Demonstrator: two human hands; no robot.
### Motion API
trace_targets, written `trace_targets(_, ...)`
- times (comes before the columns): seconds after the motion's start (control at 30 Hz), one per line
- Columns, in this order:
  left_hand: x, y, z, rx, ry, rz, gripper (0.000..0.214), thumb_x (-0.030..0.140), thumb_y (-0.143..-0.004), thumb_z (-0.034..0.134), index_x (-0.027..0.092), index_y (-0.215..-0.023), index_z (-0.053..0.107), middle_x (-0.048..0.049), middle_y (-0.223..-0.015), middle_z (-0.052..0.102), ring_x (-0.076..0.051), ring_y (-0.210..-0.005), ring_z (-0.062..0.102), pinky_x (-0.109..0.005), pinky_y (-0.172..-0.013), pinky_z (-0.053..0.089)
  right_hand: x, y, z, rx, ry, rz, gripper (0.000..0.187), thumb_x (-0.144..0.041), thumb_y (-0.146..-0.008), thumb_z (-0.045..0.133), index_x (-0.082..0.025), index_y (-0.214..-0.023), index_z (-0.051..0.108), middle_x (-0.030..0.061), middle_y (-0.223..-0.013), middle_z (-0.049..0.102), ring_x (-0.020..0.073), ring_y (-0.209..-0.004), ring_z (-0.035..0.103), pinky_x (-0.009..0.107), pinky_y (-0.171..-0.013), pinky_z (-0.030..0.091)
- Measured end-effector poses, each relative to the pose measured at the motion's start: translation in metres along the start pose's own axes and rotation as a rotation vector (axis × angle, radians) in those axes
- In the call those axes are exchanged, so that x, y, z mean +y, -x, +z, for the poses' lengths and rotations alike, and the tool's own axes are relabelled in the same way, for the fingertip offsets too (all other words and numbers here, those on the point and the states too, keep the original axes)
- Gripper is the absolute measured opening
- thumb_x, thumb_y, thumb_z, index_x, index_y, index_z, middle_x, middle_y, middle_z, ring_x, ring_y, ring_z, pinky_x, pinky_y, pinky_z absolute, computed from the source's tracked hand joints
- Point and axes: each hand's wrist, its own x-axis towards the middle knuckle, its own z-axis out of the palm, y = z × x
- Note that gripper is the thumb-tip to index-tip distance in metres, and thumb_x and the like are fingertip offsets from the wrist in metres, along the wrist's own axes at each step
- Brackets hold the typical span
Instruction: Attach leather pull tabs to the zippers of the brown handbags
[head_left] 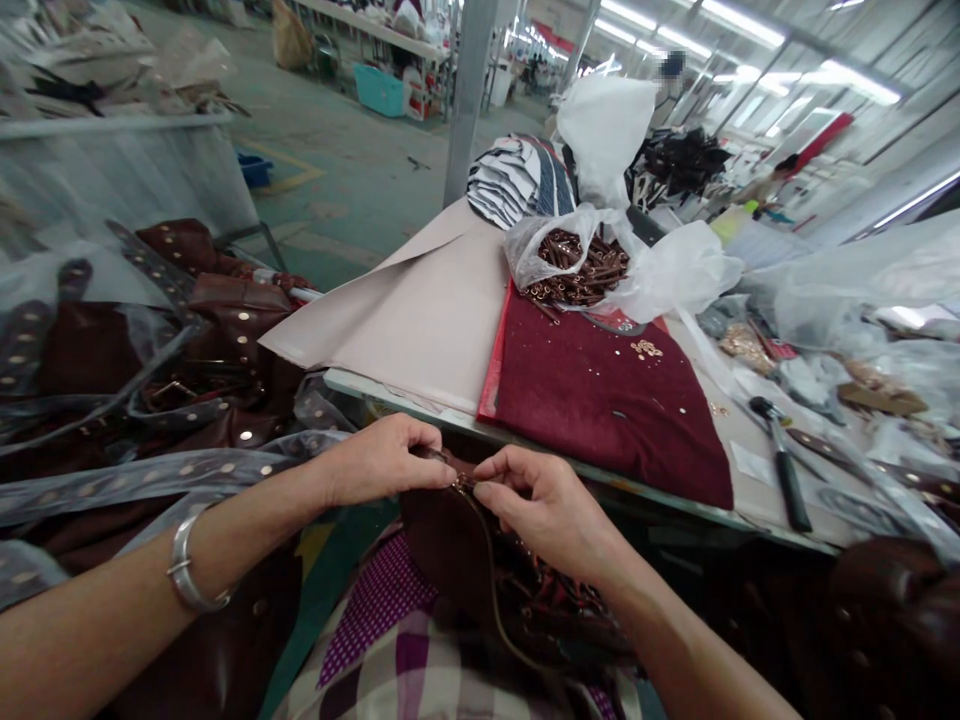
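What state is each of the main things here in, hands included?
Left hand: pinching the brown piece
Right hand: fingers closed at the same piece's edge
Brown piece: over the lap, held
Bracelet: worn on the left wrist
Plastic bag: open, brown strips showing
Maroon cloth: lying flat
Gold bits: loose on the cloth
Black-handled tool: lying down, unheld
Ceiling lights: lit

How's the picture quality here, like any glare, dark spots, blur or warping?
Head view: the ceiling lights glare out to white; head view: the brown bag below the left hand and right hand is dim, its inside murky; head view: the bin at the left looks smeared; head view: the post leans, and the edges look stretched.
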Motion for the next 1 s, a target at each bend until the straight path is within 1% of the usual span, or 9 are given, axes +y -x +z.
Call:
trace_targets(0.23, -0.003, -0.002, 0.001, 0.049, 0.132, 0.007, 0.034, 0.048, -0.07, 0.064, 0.017, -0.064, 0.051, 0.0054, -0.061, 0.042, -0.011, -0.061, 0.037, -0.023, -0.057, 0.028, 0.013, 0.006, -0.006, 0.011, -0.062, 0.015, 0.016, -0.029, -0.085, 0.058, -0.017, -0.09, 0.066, -0.0029, -0.072, 0.061, 0.0086, -0.06, 0.048, 0.022, -0.056, 0.035)
trace_targets(0.33, 0.001, 0.006, -0.002, 0.09, 0.155, -0.005, 0.04, 0.054, -0.071, 0.063, 0.017, -0.064, 0.05, 0.0048, -0.062, 0.043, -0.011, -0.062, 0.038, -0.023, -0.058, 0.029, 0.021, 0.016, -0.018, 0.031, -0.111, 0.031, 0.025, -0.034, -0.086, 0.058, -0.017, -0.104, 0.065, -0.0026, -0.072, 0.061, 0.0101, -0.062, 0.049, 0.023, -0.057, 0.035)
trace_targets(0.43, 0.007, 0.016, 0.0, 0.147, 0.042, -0.002, 0.042, 0.057, -0.074, 0.063, 0.017, -0.067, 0.053, 0.0043, -0.063, 0.047, -0.012, -0.063, 0.042, -0.024, -0.058, 0.03, 0.029, 0.028, -0.027, 0.0, 0.041, 0.124, 0.047, -0.04, -0.089, 0.06, -0.022, -0.132, 0.057, -0.0056, -0.065, 0.058, 0.0112, -0.056, 0.048, 0.023, -0.052, 0.032)
trace_targets(0.53, 0.012, 0.022, 0.007, 0.198, -0.19, 0.021, 0.04, 0.056, -0.079, 0.061, 0.018, -0.068, 0.056, 0.0038, -0.062, 0.053, -0.013, -0.061, 0.047, -0.025, -0.056, 0.032, 0.038, 0.037, -0.029, 0.065, 0.349, 0.069, 0.041, -0.041, -0.093, 0.057, -0.027, -0.132, 0.06, 0.0, -0.083, 0.071, 0.0171, -0.074, 0.063, 0.027, -0.066, 0.04)
trace_targets(0.63, 0.019, 0.027, 0.014, 0.385, -0.422, 0.179, 0.04, 0.058, -0.085, 0.059, 0.02, -0.075, 0.061, 0.0019, -0.07, 0.061, -0.016, -0.065, 0.055, -0.027, -0.059, 0.038, 0.042, 0.042, -0.029, 0.189, 0.526, -0.026, 0.025, -0.037, -0.098, 0.049, -0.024, -0.104, 0.07, 0.0034, -0.093, 0.075, 0.0205, -0.084, 0.068, 0.03, -0.073, 0.039)
trace_targets(0.7, 0.027, 0.032, 0.02, 0.639, -0.58, 0.398, 0.034, 0.052, -0.089, 0.058, 0.02, -0.095, 0.065, -0.0033, -0.092, 0.067, -0.021, -0.084, 0.061, -0.032, -0.077, 0.045, 0.04, 0.042, -0.032, 0.26, 0.517, -0.039, 0.028, -0.038, -0.099, 0.047, -0.022, -0.089, 0.068, 0.002, -0.08, 0.073, 0.0183, -0.073, 0.066, 0.029, -0.067, 0.036)
trace_targets(0.77, 0.036, 0.037, 0.031, 0.818, -0.747, 0.645, 0.029, 0.036, -0.092, 0.06, 0.02, -0.116, 0.062, -0.0071, -0.114, 0.065, -0.025, -0.106, 0.059, -0.039, -0.098, 0.041, 0.035, 0.04, -0.037, 0.329, 0.475, -0.072, 0.027, -0.038, -0.098, 0.049, -0.022, -0.084, 0.066, 0.0006, -0.075, 0.071, 0.0161, -0.069, 0.064, 0.028, -0.065, 0.035)
trace_targets(0.87, 0.05, 0.034, 0.055, 0.791, -0.9, 0.887, 0.036, 0.025, -0.091, 0.059, 0.021, -0.128, 0.059, -0.007, -0.127, 0.062, -0.024, -0.116, 0.056, -0.037, -0.106, 0.036, 0.026, 0.031, -0.048, 0.399, 0.435, -0.116, 0.026, -0.038, -0.098, 0.051, -0.022, -0.084, 0.065, 0.0004, -0.075, 0.071, 0.0149, -0.067, 0.063, 0.026, -0.064, 0.036)
trace_targets(1.0, 0.057, -0.005, 0.075, 0.711, -1.006, 0.771, 0.049, 0.037, -0.097, 0.049, 0.014, -0.141, 0.051, -0.0147, -0.146, 0.049, -0.03, -0.133, 0.047, -0.041, -0.107, 0.036, 0.021, 0.003, -0.067, 0.453, 0.528, -0.125, 0.026, -0.037, -0.098, 0.05, -0.02, -0.088, 0.067, 0.0047, -0.083, 0.074, 0.0189, -0.076, 0.067, 0.028, -0.068, 0.038)
